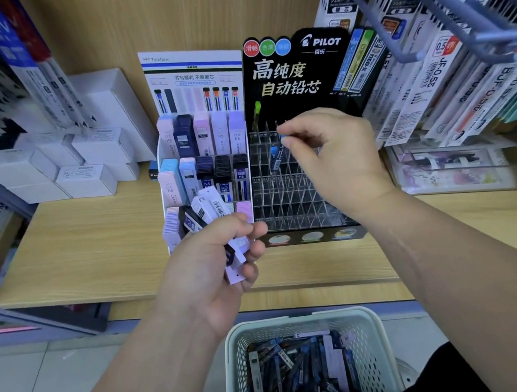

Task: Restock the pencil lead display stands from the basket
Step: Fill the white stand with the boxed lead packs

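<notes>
A blue-capped lead tube [283, 138] hangs over the upper slots of the clear Pilot stand [298, 200], pinched at its cap by the right hand [335, 157] (thumb and forefinger). The left hand [214, 269] grips a fan of lead cases [210, 207] before the Tombow stand [202, 143], above the basket [242, 362].

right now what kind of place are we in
Most likely a stationery shop: a Tombow stand and a Pilot stand for pencil leads sit on a wooden shelf, with rows of packaged refills beside them.
</notes>
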The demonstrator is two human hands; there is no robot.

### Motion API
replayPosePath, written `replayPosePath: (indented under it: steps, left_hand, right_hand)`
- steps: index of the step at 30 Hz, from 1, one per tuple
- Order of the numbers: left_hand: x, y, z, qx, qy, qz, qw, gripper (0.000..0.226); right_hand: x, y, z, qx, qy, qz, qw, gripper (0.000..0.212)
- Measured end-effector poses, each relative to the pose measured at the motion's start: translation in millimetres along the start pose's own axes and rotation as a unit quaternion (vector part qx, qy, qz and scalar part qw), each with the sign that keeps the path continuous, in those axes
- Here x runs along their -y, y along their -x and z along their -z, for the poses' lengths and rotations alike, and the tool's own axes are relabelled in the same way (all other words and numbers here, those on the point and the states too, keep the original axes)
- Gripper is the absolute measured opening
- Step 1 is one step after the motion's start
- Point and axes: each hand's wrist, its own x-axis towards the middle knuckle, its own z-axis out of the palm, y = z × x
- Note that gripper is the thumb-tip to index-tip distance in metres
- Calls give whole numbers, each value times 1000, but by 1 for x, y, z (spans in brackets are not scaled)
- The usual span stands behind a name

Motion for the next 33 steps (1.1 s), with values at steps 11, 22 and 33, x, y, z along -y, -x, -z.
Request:
replayPosePath:
  steps: [11,22,33]
  left_hand:
    - [4,-1,-1,11,-15,-7,1000,12]
    - [5,3,3,32,-41,-10,999,16]
    - [14,16,0,97,-108,-17,989,26]
  right_hand:
    - [-12,10,-18,-6,98,25,995,4]
    - [19,3,1,3,-85,-141,986,13]
    - [58,36,26,249,-337,-308,854,9]
